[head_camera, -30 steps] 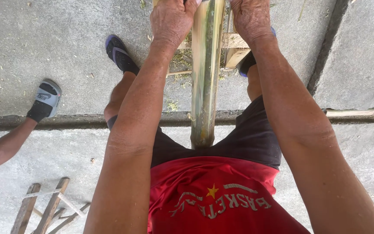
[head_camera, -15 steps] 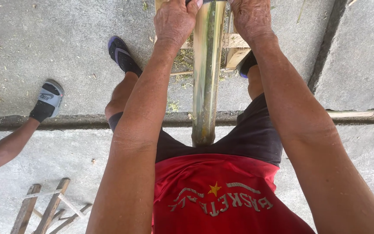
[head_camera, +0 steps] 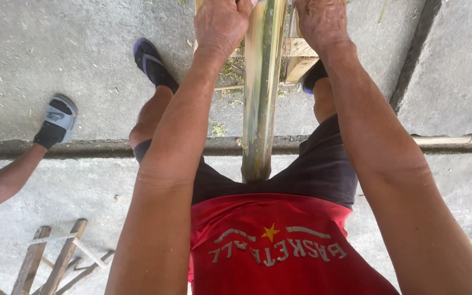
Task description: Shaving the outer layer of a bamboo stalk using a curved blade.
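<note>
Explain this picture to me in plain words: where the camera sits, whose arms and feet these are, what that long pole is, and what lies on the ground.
There is no machine here: the camera sits on a person's head and looks straight down their red shirt and dark shorts. The two bare arms are theirs. The left hand and right hand rest at the top edge, on either side of a long bamboo pole that runs between the legs; how the fingers grip is cut off. Their feet wear dark sandals on the concrete floor. Beyond the pole sits a wooden frame. At left, another person's foot in a grey sandal shows, and a wooden ladder-like piece lies bottom left.
</note>
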